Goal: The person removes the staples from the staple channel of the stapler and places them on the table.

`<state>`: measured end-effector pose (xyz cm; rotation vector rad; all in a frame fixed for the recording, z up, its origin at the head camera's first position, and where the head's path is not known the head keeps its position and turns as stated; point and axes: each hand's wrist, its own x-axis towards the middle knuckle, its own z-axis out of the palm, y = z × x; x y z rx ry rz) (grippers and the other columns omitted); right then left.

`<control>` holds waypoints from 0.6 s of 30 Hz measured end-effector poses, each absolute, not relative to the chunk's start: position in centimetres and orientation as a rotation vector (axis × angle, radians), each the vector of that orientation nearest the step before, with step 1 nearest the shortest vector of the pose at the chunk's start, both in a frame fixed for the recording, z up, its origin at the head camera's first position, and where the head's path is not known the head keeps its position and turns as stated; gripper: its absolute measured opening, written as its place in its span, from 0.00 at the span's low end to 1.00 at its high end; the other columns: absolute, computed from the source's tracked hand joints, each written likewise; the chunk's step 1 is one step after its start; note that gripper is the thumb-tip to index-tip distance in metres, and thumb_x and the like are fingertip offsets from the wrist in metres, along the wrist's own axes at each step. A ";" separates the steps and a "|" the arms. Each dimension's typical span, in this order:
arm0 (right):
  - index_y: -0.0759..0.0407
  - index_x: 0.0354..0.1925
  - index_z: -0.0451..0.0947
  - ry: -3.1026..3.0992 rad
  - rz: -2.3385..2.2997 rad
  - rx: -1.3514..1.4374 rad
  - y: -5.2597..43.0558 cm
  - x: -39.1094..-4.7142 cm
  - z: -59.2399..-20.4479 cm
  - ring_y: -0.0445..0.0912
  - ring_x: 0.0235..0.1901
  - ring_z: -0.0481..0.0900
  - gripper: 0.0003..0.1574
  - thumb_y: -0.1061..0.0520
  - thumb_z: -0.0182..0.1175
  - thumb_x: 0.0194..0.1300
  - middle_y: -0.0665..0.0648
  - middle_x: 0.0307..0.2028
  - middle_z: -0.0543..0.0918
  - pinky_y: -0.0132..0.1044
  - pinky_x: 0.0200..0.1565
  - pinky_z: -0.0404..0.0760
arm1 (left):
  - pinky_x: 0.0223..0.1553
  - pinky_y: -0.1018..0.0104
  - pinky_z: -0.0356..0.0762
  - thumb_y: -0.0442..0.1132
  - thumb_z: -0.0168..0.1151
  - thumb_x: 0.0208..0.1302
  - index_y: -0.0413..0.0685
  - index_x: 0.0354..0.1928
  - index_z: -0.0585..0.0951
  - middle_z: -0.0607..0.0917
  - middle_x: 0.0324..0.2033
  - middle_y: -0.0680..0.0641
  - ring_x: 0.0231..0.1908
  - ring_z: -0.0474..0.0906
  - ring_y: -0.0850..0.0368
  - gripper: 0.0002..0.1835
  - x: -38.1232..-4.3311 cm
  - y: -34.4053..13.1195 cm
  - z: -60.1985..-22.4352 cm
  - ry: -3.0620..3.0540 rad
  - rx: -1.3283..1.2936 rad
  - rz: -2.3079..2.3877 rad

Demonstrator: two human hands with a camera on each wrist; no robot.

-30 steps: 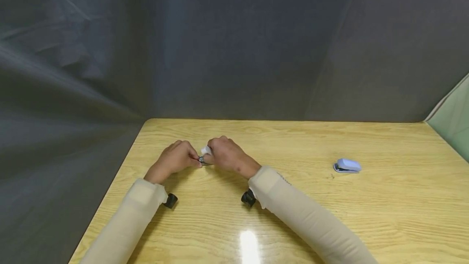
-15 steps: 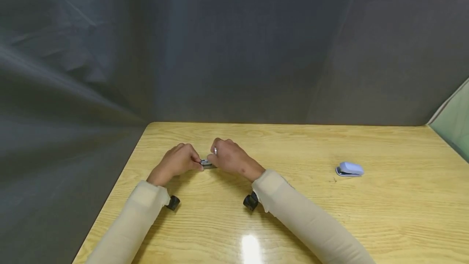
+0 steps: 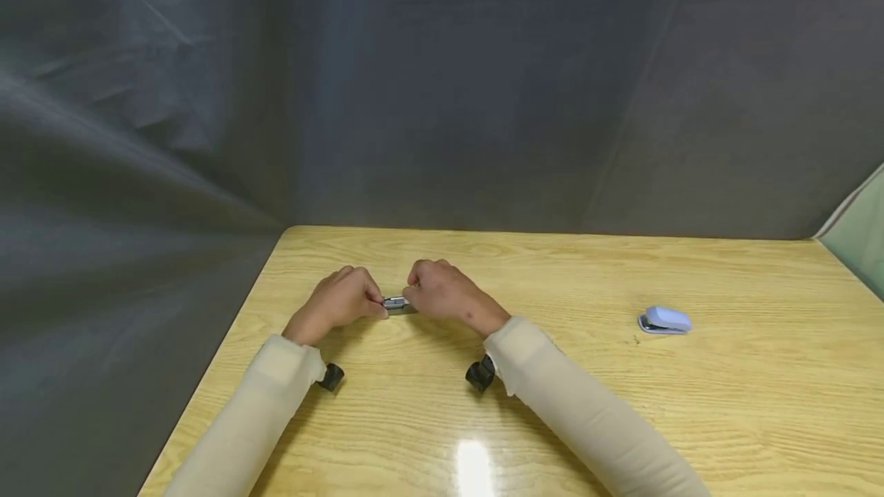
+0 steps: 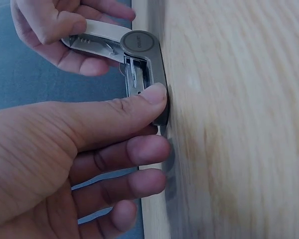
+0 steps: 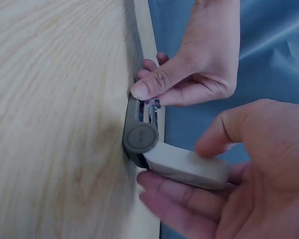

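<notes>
A small stapler [image 4: 138, 44] stands unfolded low over the table, its grey base hinged to a white top arm [image 5: 189, 163] swung far back. My left hand [image 3: 338, 299] pinches the free end of the base; its thumb [image 4: 152, 94] presses over the metal staple channel. The white arm is between the thumb and fingers of my right hand [image 3: 447, 291], clearest in the right wrist view. From the head, that arm is hidden behind the right hand, and only the metal channel and grey base [image 3: 400, 309] show between the hands.
A light blue stapler [image 3: 666, 320] lies on the wooden table [image 3: 573, 374], well to the right. Dark sheeting [image 3: 449, 98] rises behind the table's back edge and along its left side. Black wrist cameras [image 3: 479, 374] hang under both sleeves.
The right hand has turned and shifted slightly right from the left hand, swinging the white arm back out of the head view. More of the channel and base shows. The left hand keeps its pinch.
</notes>
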<state>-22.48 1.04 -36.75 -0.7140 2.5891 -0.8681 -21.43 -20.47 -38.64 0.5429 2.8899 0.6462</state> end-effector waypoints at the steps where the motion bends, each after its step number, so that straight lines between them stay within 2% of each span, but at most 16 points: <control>1: 0.60 0.55 0.79 2.592 -0.856 -0.712 1.2 -22.5 -36.6 0.43 0.22 0.68 0.16 0.52 0.54 0.79 0.51 0.22 0.80 0.41 0.36 0.75 | 0.25 0.61 0.62 0.41 0.79 0.59 0.60 0.22 0.90 0.86 0.24 0.62 0.19 0.65 0.59 0.09 -21.5 -20.5 -38.6 2.887 0.550 0.644; 5: 0.62 0.59 0.79 2.590 -0.821 -0.734 1.5 -22.6 -36.1 0.46 0.32 0.75 0.19 0.52 0.55 0.79 0.49 0.30 0.83 0.45 0.46 0.77 | 0.28 0.60 0.59 0.41 0.78 0.60 0.60 0.20 0.89 0.82 0.19 0.59 0.17 0.59 0.60 0.11 -21.7 -20.5 -38.5 2.879 0.555 0.616; 9: 0.67 0.66 0.74 2.552 -0.878 -0.786 1.9 -22.6 -35.7 0.45 0.28 0.78 0.24 0.54 0.53 0.79 0.55 0.42 0.86 0.44 0.46 0.79 | 0.28 0.60 0.57 0.42 0.78 0.60 0.59 0.17 0.88 0.80 0.15 0.56 0.17 0.56 0.60 0.14 -21.9 -20.6 -38.5 2.870 0.540 0.601; 13: 0.64 0.64 0.76 2.598 -0.972 -0.854 2.2 -22.3 -34.8 0.43 0.33 0.83 0.22 0.56 0.54 0.78 0.59 0.54 0.84 0.44 0.48 0.80 | 0.26 0.62 0.59 0.41 0.79 0.59 0.58 0.18 0.88 0.81 0.16 0.59 0.17 0.58 0.61 0.13 -21.9 -20.6 -38.5 2.856 0.543 0.612; 15: 0.63 0.62 0.78 2.632 -1.028 -0.894 2.2 -22.1 -34.2 0.44 0.40 0.84 0.20 0.57 0.55 0.78 0.59 0.56 0.84 0.44 0.51 0.81 | 0.26 0.62 0.60 0.41 0.80 0.58 0.58 0.19 0.88 0.82 0.18 0.60 0.18 0.60 0.61 0.12 -21.9 -20.6 -38.4 2.855 0.547 0.619; 18: 0.63 0.58 0.82 2.643 -1.104 -0.972 2.2 -21.8 -33.6 0.46 0.42 0.86 0.16 0.60 0.56 0.77 0.58 0.52 0.86 0.43 0.50 0.82 | 0.26 0.62 0.60 0.40 0.80 0.57 0.57 0.18 0.87 0.80 0.16 0.60 0.18 0.59 0.61 0.13 -21.8 -20.6 -38.3 2.855 0.550 0.621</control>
